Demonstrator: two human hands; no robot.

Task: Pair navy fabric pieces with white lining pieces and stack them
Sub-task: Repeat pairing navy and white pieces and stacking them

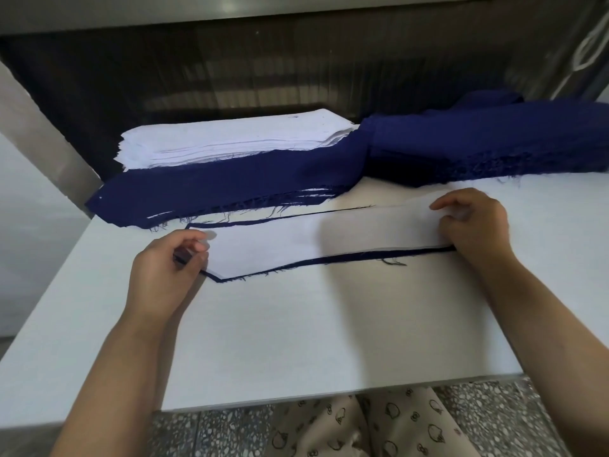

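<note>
A long white lining piece lies on top of a navy fabric piece, whose dark edge shows along the near side and left tip. My left hand pinches the left end of the pair. My right hand pinches the right end of the lining with curled fingers. Behind them lies a stack of paired pieces, navy on top. At the back stand a pile of white lining pieces and a heap of navy pieces.
All of it lies on a white table whose near edge runs just above my patterned trousers. A metal post rises at the left. A dark ribbed wall closes the back, and a speckled floor shows below.
</note>
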